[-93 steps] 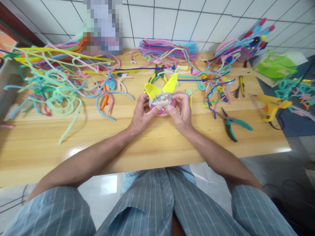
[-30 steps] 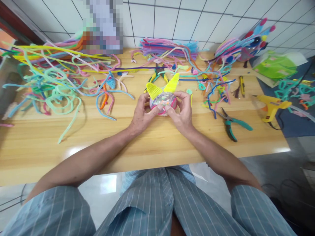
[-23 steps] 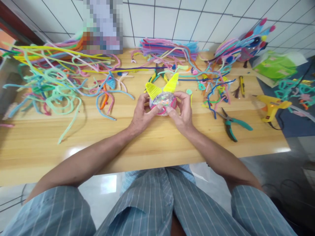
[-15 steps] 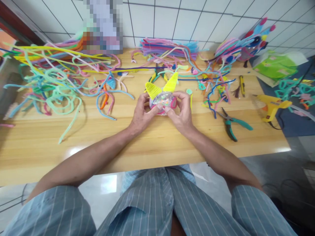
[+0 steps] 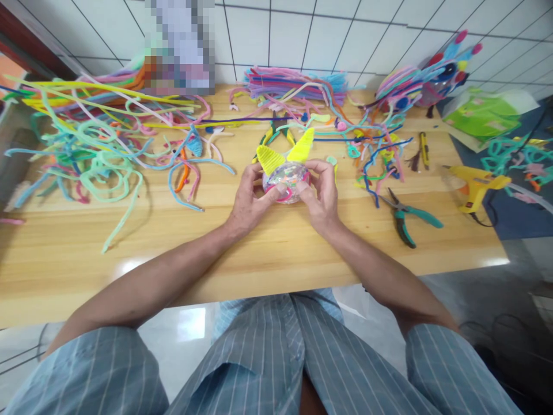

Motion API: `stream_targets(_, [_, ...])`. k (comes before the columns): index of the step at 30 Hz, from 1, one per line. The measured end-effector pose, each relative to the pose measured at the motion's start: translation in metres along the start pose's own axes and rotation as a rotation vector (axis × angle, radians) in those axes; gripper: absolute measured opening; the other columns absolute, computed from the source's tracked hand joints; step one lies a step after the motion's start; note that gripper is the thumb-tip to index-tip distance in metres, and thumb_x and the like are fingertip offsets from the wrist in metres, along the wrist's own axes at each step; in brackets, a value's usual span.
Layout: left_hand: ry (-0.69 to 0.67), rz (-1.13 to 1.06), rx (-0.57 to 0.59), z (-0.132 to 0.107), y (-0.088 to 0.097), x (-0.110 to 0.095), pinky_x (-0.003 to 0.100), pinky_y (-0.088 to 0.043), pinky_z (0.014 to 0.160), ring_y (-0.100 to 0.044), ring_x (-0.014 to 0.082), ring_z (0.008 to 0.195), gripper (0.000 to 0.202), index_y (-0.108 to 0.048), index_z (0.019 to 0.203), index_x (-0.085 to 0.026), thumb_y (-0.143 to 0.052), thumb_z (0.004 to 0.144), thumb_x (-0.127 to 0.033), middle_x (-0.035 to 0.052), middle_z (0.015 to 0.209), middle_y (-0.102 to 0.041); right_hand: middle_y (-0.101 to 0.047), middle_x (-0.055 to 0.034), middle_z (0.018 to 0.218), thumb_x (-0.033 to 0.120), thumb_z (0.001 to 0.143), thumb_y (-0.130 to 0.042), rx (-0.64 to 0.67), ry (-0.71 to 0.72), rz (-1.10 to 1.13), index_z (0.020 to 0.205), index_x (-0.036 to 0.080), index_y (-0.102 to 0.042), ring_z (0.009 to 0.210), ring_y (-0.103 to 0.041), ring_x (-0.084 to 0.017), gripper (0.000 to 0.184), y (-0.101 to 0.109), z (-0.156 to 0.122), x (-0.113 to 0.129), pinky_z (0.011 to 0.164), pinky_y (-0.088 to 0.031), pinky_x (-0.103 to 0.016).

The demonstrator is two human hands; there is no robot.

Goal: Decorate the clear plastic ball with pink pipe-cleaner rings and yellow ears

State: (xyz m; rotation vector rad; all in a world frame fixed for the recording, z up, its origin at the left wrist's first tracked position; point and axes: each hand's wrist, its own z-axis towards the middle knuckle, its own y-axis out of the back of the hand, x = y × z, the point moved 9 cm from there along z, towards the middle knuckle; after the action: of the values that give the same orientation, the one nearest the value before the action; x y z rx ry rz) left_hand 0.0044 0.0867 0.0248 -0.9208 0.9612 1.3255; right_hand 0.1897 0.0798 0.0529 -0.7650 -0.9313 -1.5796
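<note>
A clear glittery ball (image 5: 287, 176) with a pink pipe-cleaner band and two yellow pointed ears (image 5: 285, 153) sits between both hands above the wooden table (image 5: 268, 259). My left hand (image 5: 249, 197) cups its left side, thumb pressing the front. My right hand (image 5: 320, 196) grips the right side, fingers curled over the top and thumb at the pink band. Both hands are closed on the ball.
Loose pipe cleaners (image 5: 99, 144) sprawl across the left and back of the table, with a bundle (image 5: 298, 86) by the tiled wall. Teal-handled pliers (image 5: 406, 216) lie right of my hands. A yellow glue gun (image 5: 477, 187) and a finished colourful piece (image 5: 425, 78) stand farther right.
Both hands have stayed on the ball; the thumbs shifted slightly along the pink band and the ball turned a little. Nothing else moved.
</note>
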Motion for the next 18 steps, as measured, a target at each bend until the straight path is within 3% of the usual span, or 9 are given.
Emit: stream_targets(18, [-0.004, 0.019, -0.005, 0.0009, 0.0003, 0.0019, 0.036, -0.062, 0.098, -0.072, 0.0214, 0.111, 0.064, -0.058, 0.129, -0.027, -0.085, 0.087, -0.066, 0.0059, 0.126, -0.073, -0.06, -0.0083, 0.133, 0.059, 0.096, -0.074, 0.018, 0.033, -0.031, 0.134, 0.029, -0.056, 0.124, -0.064, -0.028, 0.051, -0.0001, 0.0006, 0.0013, 0.109, -0.058, -0.05])
